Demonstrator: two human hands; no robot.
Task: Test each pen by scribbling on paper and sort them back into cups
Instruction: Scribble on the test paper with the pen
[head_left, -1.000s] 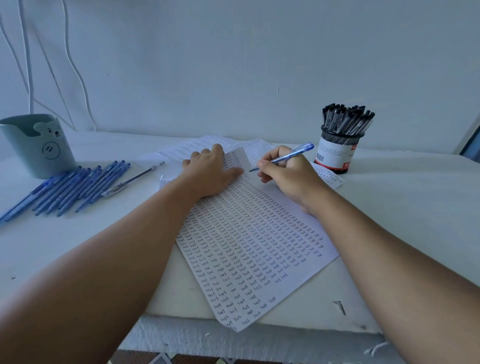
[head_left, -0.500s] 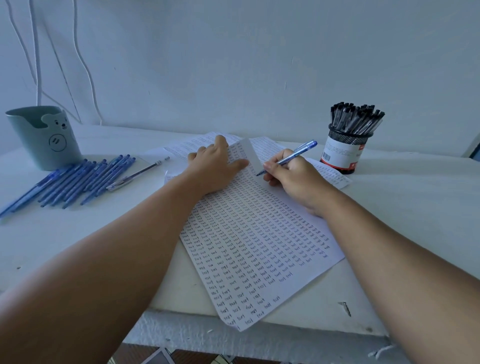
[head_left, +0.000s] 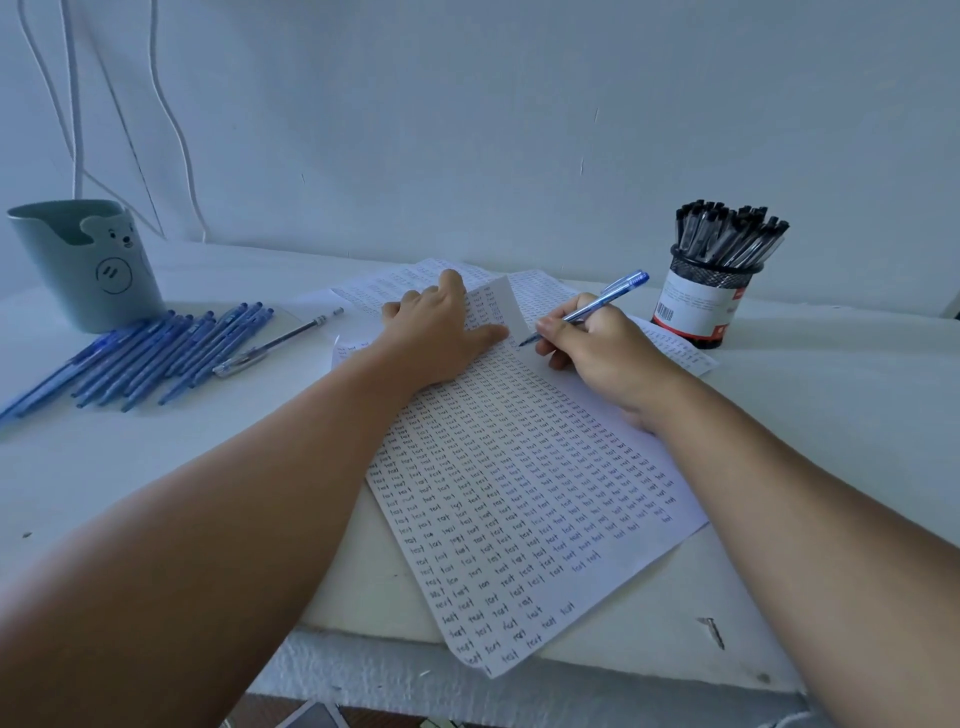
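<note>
right fingers (head_left: 558, 327) pinch blue pen (head_left: 597, 306) | left fingers (head_left: 447, 291) flat on paper (head_left: 519, 467) | white table (head_left: 156, 467), wall (head_left: 467, 130)

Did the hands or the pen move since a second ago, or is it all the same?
Hardly anything moved. The right hand still grips the blue pen, whose tip has crept a little down the paper beside the folded corner. The left hand still presses flat on the sheet. The loose blue pens, the bear cup and the cup of black pens stayed put; only the camera shifted.
</note>
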